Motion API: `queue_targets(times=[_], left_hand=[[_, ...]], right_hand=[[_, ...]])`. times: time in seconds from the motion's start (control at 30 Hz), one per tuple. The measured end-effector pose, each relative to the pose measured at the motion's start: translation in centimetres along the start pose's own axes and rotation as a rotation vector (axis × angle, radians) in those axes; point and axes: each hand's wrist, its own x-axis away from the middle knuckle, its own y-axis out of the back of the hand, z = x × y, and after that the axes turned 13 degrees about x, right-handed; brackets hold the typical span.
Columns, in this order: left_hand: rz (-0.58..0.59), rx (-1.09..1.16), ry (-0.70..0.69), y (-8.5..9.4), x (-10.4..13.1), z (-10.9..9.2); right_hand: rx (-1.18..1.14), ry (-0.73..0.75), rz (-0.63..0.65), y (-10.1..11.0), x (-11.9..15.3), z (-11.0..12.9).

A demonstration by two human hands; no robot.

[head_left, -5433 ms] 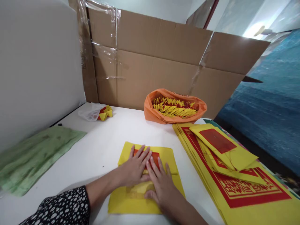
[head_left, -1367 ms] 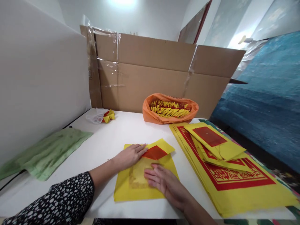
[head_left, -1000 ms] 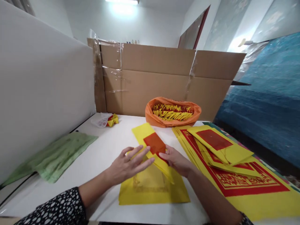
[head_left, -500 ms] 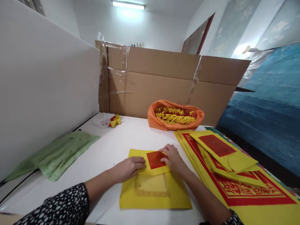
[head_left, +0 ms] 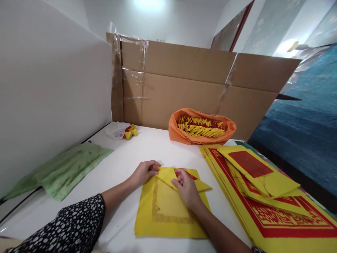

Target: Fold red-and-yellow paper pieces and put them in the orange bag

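Note:
A small yellow paper sheet with a red patch point(head_left: 166, 175) is partly folded over, its pointed right end sticking out past my fingers. At its left corner my left hand point(head_left: 144, 172) pinches the paper between thumb and fingers. My right hand point(head_left: 186, 186) has its fingers curled on the folded part near the middle, covering some of the red patch. Beneath both lies a larger yellow sheet point(head_left: 172, 211) with a faint brownish square outline, flat on the white table point(head_left: 118, 211).
At right are stacked large yellow and red printed sheets point(head_left: 292, 225), with smaller red-patched sheets point(head_left: 258, 165) on top. Behind stands an orange bag point(head_left: 181, 138) of folded yellow paper pieces. A green cloth point(head_left: 71, 168), a clear plastic bag point(head_left: 117, 130) and a cardboard panel point(head_left: 171, 91) are also around.
The small sheet was flat with its red patch largely showing; now its left part is folded over. My left hand moved up to the corner, and my right hand came down and left.

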Motion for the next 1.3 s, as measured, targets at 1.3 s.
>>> queue_targets(times=[1.3], left_hand=[[0.137,-1.262,-0.379,-4.7,5.8,-0.4]], right_hand=[[0.571,0.357,0.037,-0.9,3.0,-0.2]])
